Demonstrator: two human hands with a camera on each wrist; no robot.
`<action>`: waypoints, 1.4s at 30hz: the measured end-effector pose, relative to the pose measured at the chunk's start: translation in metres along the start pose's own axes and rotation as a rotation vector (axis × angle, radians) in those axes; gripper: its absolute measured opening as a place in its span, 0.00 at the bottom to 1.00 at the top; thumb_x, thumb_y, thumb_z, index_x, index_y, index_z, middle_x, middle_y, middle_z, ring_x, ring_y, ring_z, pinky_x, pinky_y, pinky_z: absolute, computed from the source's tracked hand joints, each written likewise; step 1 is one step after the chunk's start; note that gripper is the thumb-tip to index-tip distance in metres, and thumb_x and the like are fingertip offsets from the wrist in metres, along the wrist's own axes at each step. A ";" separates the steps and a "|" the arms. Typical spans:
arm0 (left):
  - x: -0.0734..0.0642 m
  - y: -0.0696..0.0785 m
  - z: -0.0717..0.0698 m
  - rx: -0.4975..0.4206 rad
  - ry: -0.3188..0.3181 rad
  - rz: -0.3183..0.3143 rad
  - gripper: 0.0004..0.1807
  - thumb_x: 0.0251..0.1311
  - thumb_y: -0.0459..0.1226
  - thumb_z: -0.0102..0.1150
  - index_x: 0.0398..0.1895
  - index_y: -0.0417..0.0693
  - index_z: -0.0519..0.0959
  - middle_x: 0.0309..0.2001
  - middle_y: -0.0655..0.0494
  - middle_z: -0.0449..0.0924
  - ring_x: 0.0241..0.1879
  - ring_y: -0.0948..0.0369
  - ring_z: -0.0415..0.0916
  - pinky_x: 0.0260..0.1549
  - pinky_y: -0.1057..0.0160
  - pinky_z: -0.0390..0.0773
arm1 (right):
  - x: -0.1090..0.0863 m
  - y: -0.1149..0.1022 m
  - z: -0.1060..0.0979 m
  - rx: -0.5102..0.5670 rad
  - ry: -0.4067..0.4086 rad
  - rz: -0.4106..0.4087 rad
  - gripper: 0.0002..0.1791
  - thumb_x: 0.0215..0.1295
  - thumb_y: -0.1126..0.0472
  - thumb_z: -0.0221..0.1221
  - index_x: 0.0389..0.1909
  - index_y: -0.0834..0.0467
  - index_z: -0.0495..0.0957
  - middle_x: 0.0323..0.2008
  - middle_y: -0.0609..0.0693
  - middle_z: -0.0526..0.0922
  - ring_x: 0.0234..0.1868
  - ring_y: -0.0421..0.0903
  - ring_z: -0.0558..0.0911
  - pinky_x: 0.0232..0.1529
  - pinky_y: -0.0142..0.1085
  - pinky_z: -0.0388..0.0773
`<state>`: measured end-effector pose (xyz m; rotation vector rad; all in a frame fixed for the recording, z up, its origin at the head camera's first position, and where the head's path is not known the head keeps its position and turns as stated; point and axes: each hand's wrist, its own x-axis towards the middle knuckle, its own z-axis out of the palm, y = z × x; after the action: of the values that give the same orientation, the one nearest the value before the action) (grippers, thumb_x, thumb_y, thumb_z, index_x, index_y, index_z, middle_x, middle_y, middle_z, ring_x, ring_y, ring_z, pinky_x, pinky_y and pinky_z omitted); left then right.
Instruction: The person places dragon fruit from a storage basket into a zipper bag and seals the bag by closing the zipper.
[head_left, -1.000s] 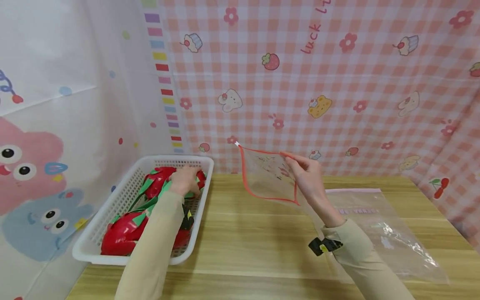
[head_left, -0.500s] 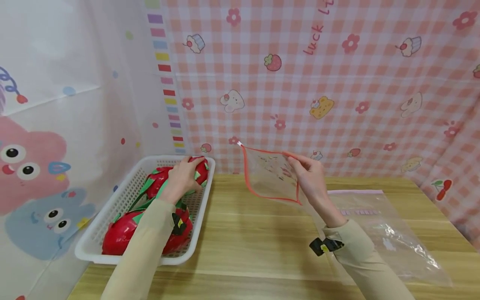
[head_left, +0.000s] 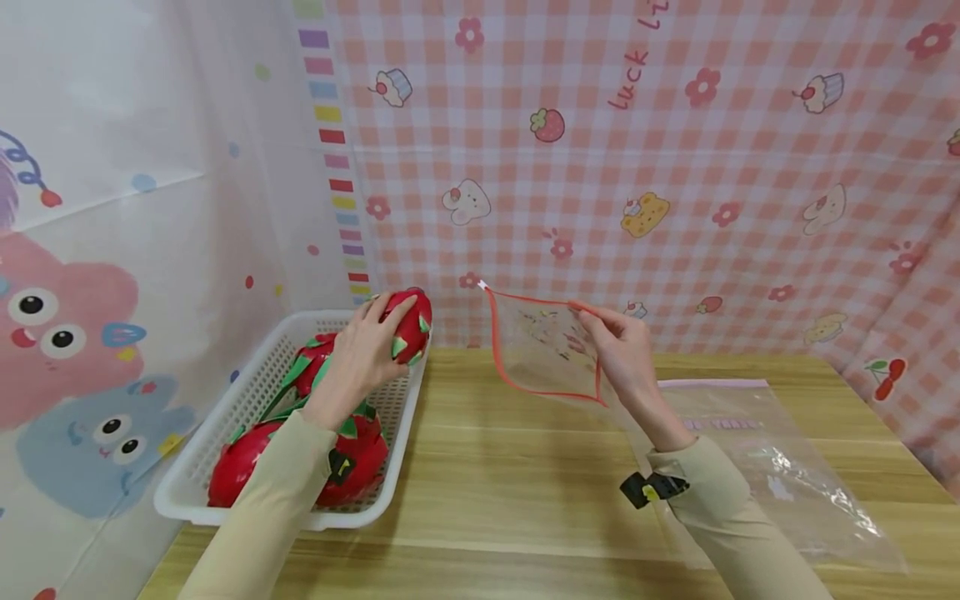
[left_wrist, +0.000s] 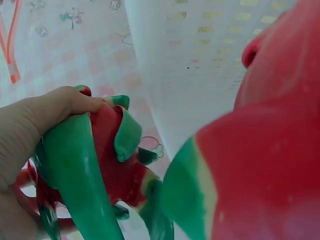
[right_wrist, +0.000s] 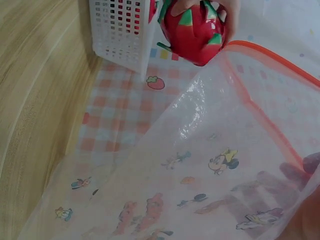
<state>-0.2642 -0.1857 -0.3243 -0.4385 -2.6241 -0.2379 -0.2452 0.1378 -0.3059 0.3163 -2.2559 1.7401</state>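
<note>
My left hand (head_left: 362,350) grips a red dragon fruit (head_left: 411,325) with green scales, raised at the far right corner of a white basket (head_left: 405,433). In the left wrist view the thumb lies over that dragon fruit (left_wrist: 107,165). My right hand (head_left: 624,346) pinches the rim of a clear zip bag (head_left: 540,350) with an orange-red edge and a white slider. The mouth of this bag gapes toward the left. Cartoon prints on the zip bag (right_wrist: 185,160) show in the right wrist view, where the dragon fruit (right_wrist: 195,32) hangs just beyond its rim.
More dragon fruits (head_left: 360,454) lie in the basket, partly hidden by my left arm. A second clear bag (head_left: 780,475) with a pink top edge lies flat on the wooden table (head_left: 480,500) at right. A checked cloth (head_left: 525,192) hangs behind.
My left hand has lifted the dragon fruit from inside the basket, up and slightly right to above its far right rim. The right hand and zip bag have hardly moved.
</note>
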 end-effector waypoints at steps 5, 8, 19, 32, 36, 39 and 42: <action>-0.003 0.005 -0.004 0.007 0.131 0.125 0.49 0.31 0.41 0.79 0.65 0.51 0.66 0.66 0.42 0.64 0.61 0.40 0.66 0.37 0.40 0.81 | 0.000 0.000 0.000 -0.006 0.000 0.008 0.19 0.71 0.55 0.51 0.55 0.60 0.78 0.57 0.57 0.79 0.62 0.46 0.75 0.64 0.42 0.70; -0.004 0.007 -0.005 0.012 0.194 0.207 0.48 0.30 0.41 0.80 0.63 0.50 0.69 0.65 0.42 0.66 0.61 0.42 0.67 0.39 0.41 0.81 | 0.000 -0.001 -0.001 -0.006 -0.002 0.010 0.19 0.71 0.54 0.51 0.56 0.60 0.78 0.57 0.57 0.79 0.62 0.46 0.75 0.64 0.41 0.70; -0.006 0.017 -0.012 0.066 0.354 0.440 0.49 0.29 0.42 0.82 0.63 0.53 0.69 0.64 0.43 0.66 0.64 0.45 0.64 0.36 0.47 0.83 | 0.000 0.000 -0.002 -0.031 0.011 0.021 0.19 0.71 0.54 0.50 0.55 0.59 0.78 0.56 0.56 0.80 0.61 0.45 0.76 0.62 0.40 0.71; -0.003 0.041 -0.028 0.114 0.446 0.589 0.44 0.31 0.44 0.79 0.59 0.51 0.70 0.62 0.45 0.71 0.62 0.44 0.67 0.46 0.48 0.81 | -0.001 -0.002 0.001 -0.059 0.015 0.009 0.19 0.71 0.53 0.51 0.55 0.56 0.79 0.55 0.54 0.81 0.57 0.44 0.77 0.40 0.22 0.69; -0.001 0.050 -0.033 0.098 0.472 0.616 0.43 0.32 0.43 0.79 0.59 0.52 0.71 0.63 0.45 0.70 0.62 0.44 0.67 0.49 0.48 0.79 | -0.001 -0.002 0.001 -0.053 0.015 0.007 0.18 0.71 0.53 0.51 0.55 0.57 0.79 0.55 0.54 0.81 0.55 0.42 0.78 0.37 0.22 0.70; 0.000 0.056 -0.037 0.084 0.495 0.649 0.42 0.32 0.42 0.79 0.59 0.54 0.73 0.63 0.43 0.69 0.63 0.45 0.67 0.52 0.47 0.78 | 0.000 -0.003 0.002 -0.016 0.002 -0.003 0.19 0.71 0.54 0.51 0.55 0.60 0.78 0.56 0.56 0.80 0.55 0.42 0.79 0.38 0.21 0.76; 0.003 0.063 -0.040 0.078 0.509 0.687 0.40 0.33 0.43 0.79 0.58 0.57 0.74 0.62 0.42 0.69 0.63 0.45 0.67 0.53 0.47 0.78 | 0.000 -0.003 0.003 0.000 0.000 0.001 0.19 0.71 0.55 0.51 0.55 0.61 0.78 0.56 0.57 0.80 0.44 0.37 0.81 0.33 0.20 0.76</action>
<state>-0.2276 -0.1355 -0.2821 -1.0551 -1.8553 -0.0109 -0.2445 0.1345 -0.3039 0.3152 -2.2563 1.7404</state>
